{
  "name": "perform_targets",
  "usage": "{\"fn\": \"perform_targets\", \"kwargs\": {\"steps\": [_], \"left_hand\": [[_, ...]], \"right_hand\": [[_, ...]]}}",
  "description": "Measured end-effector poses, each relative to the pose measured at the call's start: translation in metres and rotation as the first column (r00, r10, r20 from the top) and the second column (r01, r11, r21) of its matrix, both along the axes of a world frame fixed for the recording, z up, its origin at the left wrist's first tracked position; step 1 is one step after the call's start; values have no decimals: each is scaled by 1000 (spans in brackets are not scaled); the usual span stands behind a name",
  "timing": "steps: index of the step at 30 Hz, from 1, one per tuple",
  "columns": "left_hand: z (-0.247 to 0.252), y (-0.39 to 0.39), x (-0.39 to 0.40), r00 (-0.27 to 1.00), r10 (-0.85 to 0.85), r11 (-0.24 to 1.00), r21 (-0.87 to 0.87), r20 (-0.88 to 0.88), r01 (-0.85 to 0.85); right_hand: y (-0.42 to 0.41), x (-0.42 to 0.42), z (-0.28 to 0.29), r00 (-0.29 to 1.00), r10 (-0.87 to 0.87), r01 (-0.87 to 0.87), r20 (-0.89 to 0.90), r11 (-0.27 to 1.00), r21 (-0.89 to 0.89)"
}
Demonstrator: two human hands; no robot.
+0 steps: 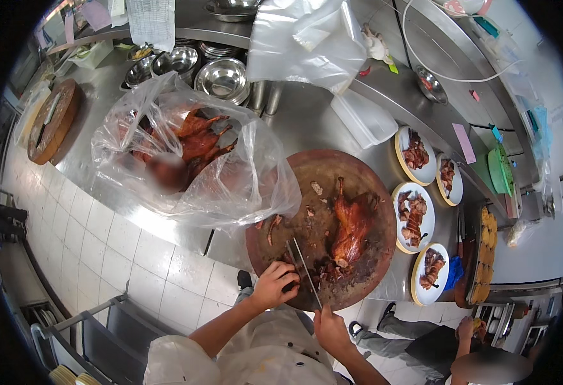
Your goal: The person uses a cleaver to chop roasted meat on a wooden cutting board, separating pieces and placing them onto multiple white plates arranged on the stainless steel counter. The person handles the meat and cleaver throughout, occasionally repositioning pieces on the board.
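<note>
My right hand [332,332] grips the handle of a cleaver [305,273], whose blade points away from me over a round wooden chopping block [317,168]. Just left of the blade, my left hand [275,286] curls its fingers around a small dark piece of roast meat [289,287] at the block's near edge. A glossy brown piece of roast poultry [351,226] lies on the right half of the block. Dark chopped bits [327,272] sit below it, and small scraps [274,230] are scattered to the left.
Several plates [430,230] of chopped meat stand right of the block. A clear plastic bag [257,139] of whole roast birds [199,144] touches its left side. Behind are a plastic container [365,118] and steel bowls [221,79]. A co-worker [421,349] stands at lower right.
</note>
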State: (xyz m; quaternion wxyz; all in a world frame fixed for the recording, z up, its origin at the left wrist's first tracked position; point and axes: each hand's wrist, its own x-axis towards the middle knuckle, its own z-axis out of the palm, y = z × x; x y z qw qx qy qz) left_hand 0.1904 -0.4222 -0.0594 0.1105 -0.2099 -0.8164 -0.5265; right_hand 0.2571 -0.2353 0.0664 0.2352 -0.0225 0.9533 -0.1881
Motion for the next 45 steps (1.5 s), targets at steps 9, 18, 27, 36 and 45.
{"fn": "perform_targets", "kwargs": {"steps": [9,18,27,36,45], "left_hand": [[-3,-3,-2,999,-26,999,34,37,25],[-2,-3,-1,998,-43,999,17,44,43],[0,-2,0,997,-39,999,32,73,36],[4,-3,-3,994,32,999,-13,106,-31],[32,-19,14,985,144,988,35,90,-148]], "right_hand": [[-10,-19,0,1000,12,-12,18,1000,-8],[-14,-24,-33,987,60,-54,-146,997,47],[-18,-30,-25,999,-17,16,-31,1000,-22],[-20,-41,-39,996,-32,28,-84,998,-52],[-4,-21,-5,962,-82,55,-259,992,-111]]}}
